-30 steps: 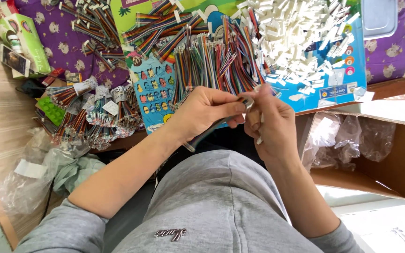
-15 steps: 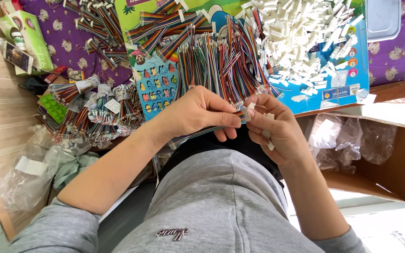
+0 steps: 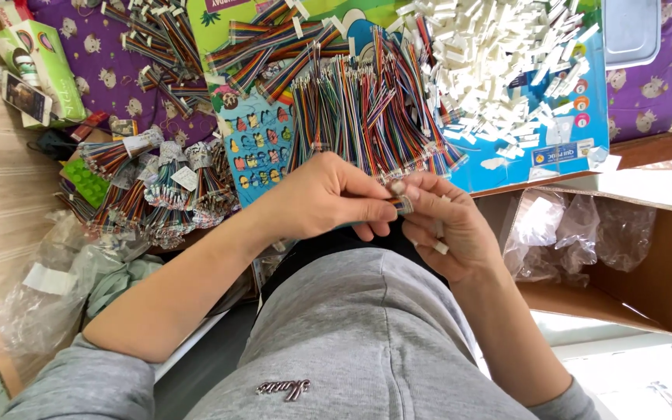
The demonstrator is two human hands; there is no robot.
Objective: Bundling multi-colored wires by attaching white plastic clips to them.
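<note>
The upper half of the frame is filled by a bench (image 3: 655, 148) covered with a purple patterned cloth (image 3: 103, 54) and a colourful play mat (image 3: 569, 132), so that loose parts are kept on a flat surface within reach. At right an open cardboard box (image 3: 663, 288) lined with a clear plastic bag (image 3: 585, 233) is seen, apparently placed low beside the lap for dropping pieces in. A fan of multicoloured ribbon wires (image 3: 367, 109) is laid at upper centre, a heap of white plastic connectors (image 3: 499, 54) at upper right, and tied wire bundles (image 3: 157, 187) at left, sorted by kind. At centre frame the left hand (image 3: 320, 198) is clenched around a small wire piece (image 3: 402, 204), pinched between thumb and fingertips. The right hand (image 3: 449, 229) is closed on the same piece's end, with a white connector (image 3: 439, 247) tucked against its fingers. The piece is held up close over the lap, probably for fine fitting.
</note>
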